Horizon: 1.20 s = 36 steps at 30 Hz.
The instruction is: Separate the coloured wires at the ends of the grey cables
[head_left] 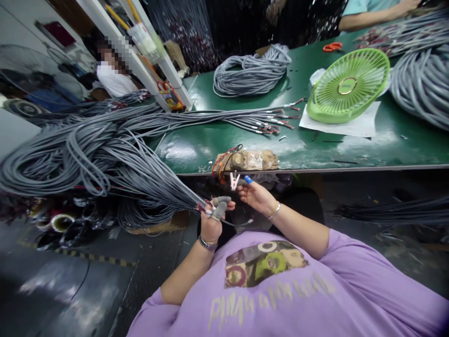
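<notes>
Near the front edge of the green table, my left hand (213, 216) is closed around the ends of a bundle of thin grey cables (168, 175). Grey covers sit on some of its fingers. One cable end (247, 223) sticks out to the right below that hand. My right hand (258, 195) is raised beside a pale pink clip (234, 180), its fingers curled together and one tip covered in blue. Whether those fingers grip the clip or a small wire cannot be made out. The clip is just below a taped block (247, 160) with red and black wires.
Cables with stripped ends (266, 122) lie across the green table (196, 152). Behind them are a coiled cable bundle (250, 72), orange scissors (332, 47) and a green fan (347, 86) on paper. A white post (140, 56) rises at left. A co-worker's arm (375, 18) shows top right.
</notes>
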### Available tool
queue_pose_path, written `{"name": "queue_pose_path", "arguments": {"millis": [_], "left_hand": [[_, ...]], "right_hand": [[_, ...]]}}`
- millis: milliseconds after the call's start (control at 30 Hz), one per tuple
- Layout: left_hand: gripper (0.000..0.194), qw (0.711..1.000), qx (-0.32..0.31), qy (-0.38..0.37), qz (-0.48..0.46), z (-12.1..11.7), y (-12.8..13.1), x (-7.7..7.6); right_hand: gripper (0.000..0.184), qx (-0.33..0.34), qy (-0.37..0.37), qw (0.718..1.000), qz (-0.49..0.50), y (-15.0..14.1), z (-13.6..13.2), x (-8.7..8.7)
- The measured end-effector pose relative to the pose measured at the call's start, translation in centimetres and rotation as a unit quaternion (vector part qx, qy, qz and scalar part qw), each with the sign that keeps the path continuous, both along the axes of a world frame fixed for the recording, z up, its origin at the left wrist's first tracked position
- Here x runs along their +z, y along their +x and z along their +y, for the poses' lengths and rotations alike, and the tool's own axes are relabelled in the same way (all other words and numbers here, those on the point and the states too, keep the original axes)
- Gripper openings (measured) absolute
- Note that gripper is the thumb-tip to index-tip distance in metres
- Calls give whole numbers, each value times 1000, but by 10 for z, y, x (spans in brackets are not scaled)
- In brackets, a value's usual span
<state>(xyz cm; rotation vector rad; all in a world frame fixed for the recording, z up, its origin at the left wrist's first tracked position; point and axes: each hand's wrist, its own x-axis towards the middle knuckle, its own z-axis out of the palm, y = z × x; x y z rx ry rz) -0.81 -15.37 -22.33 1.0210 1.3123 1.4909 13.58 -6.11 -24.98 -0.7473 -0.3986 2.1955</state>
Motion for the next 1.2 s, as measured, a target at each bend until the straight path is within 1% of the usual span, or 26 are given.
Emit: {"name": "queue_pose_path", "arguments": {"millis": [100, 200, 267, 333, 400, 467, 600, 633, 700, 800, 867, 933, 1033, 1067, 1133, 1200], "left_hand": [[31, 1000, -21, -13, -15, -1, -4, 4], [29, 998, -57, -33, 9, -5, -5, 6], [28, 996, -81, -44, 8, -7, -4, 9], [28, 994, -90, -54, 10, -7, -2, 12], [24, 993, -96, -66, 30, -7, 0, 15], [20, 992, -99, -64, 51, -8, 1, 16], [9, 988, -124, -62, 69, -10, -2, 12], [7, 986, -132, -61, 78, -11, -3, 10], [5, 983, -142, -55, 103, -13, -6, 9], [10, 982, -144, -43, 117, -17, -9, 13], [14, 985, -138, -37, 102, -21, -11, 16], [19, 989, -121, -35, 82, -25, -11, 18], [25, 993, -84, -32, 74, -30, -10, 14], [25, 993, -79, -29, 83, -30, -10, 12], [20, 988, -91, -22, 119, -30, -10, 8], [12, 977, -122, -7, 175, -28, -11, 5]], "right_hand": [[30, -17, 61, 997, -40, 13, -2, -1], [30, -19, 150, 984, -93, 24, -11, 2], [29, 4, 219, 966, -138, 27, -21, 9], [32, 32, 286, 944, -163, 27, -33, 18], [42, 55, 330, 929, -162, 25, -45, 28], [46, 71, 367, 912, -169, 22, -54, 36], [33, 79, 421, 879, -209, 13, -61, 49], [29, 80, 426, 875, -216, 11, -61, 51], [25, 82, 420, 876, -220, 7, -60, 54], [26, 88, 384, 898, -194, 3, -60, 55], [27, 82, 359, 913, -174, 2, -60, 52], [27, 60, 340, 923, -170, 2, -61, 47], [28, 25, 295, 939, -173, 3, -62, 37], [28, 18, 278, 945, -172, 3, -63, 34], [31, 8, 261, 949, -178, 3, -62, 33], [34, 8, 273, 943, -190, 2, -61, 35]]}}
